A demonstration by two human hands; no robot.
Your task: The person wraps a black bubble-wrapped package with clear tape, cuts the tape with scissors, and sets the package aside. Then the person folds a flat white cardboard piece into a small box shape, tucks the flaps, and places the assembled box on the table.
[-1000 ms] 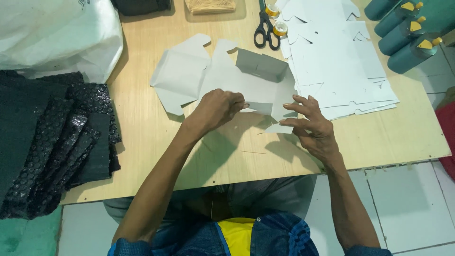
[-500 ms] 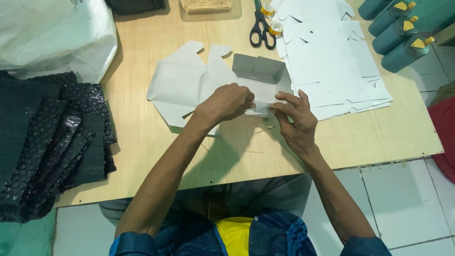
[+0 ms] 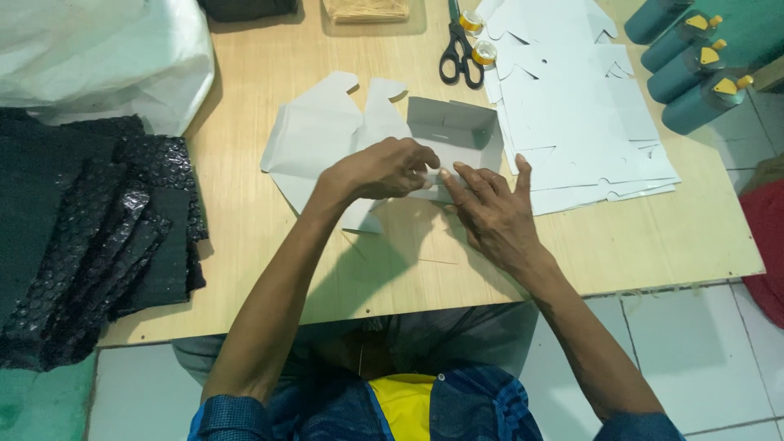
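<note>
Pressing on a half-folded grey cardboard box (image 3: 447, 131) at mid-worktop (image 3: 245, 245): left hand (image 3: 384, 169) curled, pinching the box's near flap; right hand (image 3: 490, 211) flat, fingers spread, holding the edge down. Flat cardboard blanks (image 3: 588, 122) lie just right; scissors (image 3: 457, 49) behind.

Single head cam, looks steeply down, close over wooden table (image 3: 269, 269)

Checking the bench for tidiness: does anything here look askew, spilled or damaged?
Nothing is spilled or damaged. Only the stack of white die-cut card sheets is fanned unevenly, and the black-handled scissors lie against its edge.
</note>
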